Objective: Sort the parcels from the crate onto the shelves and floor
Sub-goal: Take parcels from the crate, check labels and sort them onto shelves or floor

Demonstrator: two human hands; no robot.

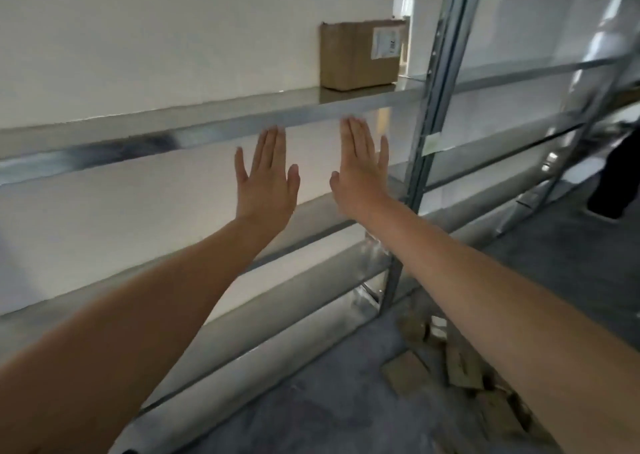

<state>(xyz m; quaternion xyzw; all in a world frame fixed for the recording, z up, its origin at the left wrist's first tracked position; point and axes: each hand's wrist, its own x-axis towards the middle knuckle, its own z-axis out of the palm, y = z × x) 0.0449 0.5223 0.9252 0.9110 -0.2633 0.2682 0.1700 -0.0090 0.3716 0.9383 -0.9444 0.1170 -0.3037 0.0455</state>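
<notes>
Both bare forearms reach toward the metal shelf (207, 126); left hand (266, 176) and right hand (362, 173) are flat, grip empty. A cardboard parcel (360, 55) stands on that shelf, above the hands.

Parcel (362, 55) on upper shelf (207, 124) at its right end, more parcels (464, 367) on floor (329, 401) below

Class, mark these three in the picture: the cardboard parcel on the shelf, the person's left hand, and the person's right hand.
cardboard parcel (360, 55): head view, middle of its brown front face.
left hand (266, 180): head view, back of the hand.
right hand (360, 173): head view, back of the hand.
</notes>
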